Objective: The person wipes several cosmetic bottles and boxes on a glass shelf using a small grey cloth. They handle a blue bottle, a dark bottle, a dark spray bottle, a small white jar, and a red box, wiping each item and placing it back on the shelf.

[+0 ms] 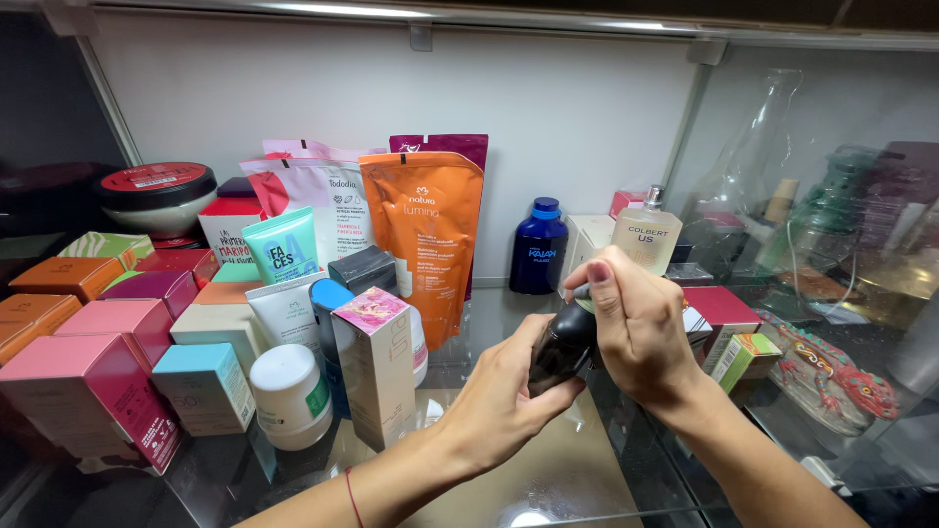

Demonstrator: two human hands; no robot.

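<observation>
I have both hands on a small dark bottle (562,347) held just above the glass tabletop (548,469): my left hand (499,401) wraps it from below in a closed grip around the body, and my right hand (636,328) curls over its top end, fingers tight on what I take to be the cap. To do this well I would keep the lower grip firm and steady so only the top hand turns or presses, and hold the bottle clear of the crowded goods around it. Just left of the grip stands a tall box with a pink top (377,367), with a white round jar (290,396) beyond it and an orange pouch (425,240) behind. Behind the grip sit a blue bottle (538,244) and a clear perfume bottle (648,235). My right hand hides the bottle's top, so I cannot tell cap from pump. The things past the glass on the right are blurred by reflections.
</observation>
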